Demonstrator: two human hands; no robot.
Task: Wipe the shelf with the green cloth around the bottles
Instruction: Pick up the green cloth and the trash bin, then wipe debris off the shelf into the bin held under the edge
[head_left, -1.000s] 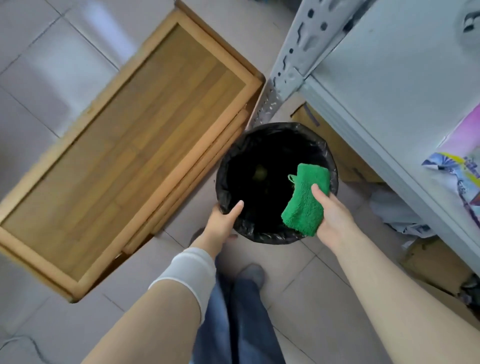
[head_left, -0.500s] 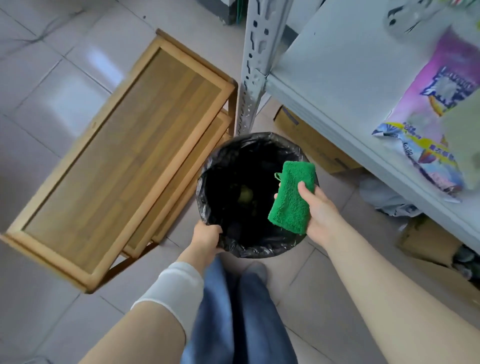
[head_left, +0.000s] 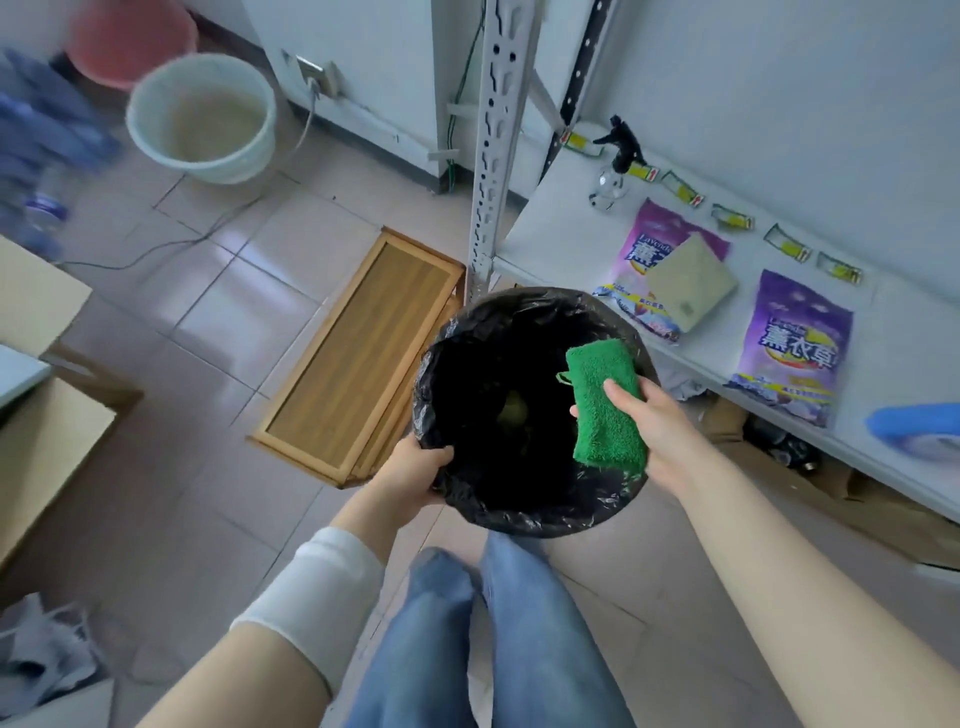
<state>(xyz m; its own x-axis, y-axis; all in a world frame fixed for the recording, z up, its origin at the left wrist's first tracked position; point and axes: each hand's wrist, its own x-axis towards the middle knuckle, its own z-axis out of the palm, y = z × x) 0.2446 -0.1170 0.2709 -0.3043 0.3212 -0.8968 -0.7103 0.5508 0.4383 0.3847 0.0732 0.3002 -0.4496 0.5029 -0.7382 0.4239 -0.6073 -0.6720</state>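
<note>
Clutching the green cloth (head_left: 605, 405) over the black-lined bin (head_left: 467, 332), the right hand (head_left: 657, 431) lies nearer the shelf (head_left: 561, 234), up-right; left hand (head_left: 415, 473) grips the bin rim

Single head-worn view, wide-angle, looking forward and steeply down from above. Close over both forearms: left hand (head_left: 415, 470) low centre, right hand (head_left: 657, 431) just right of it, own denim legs (head_left: 488, 634) directly beneath them. Tiled floor (head_left: 218, 291) stretching away left of the left hand and beyond. White shelf (head_left: 566, 228) seen from above, up and right of the right hand. No second view to overlap with.
</note>
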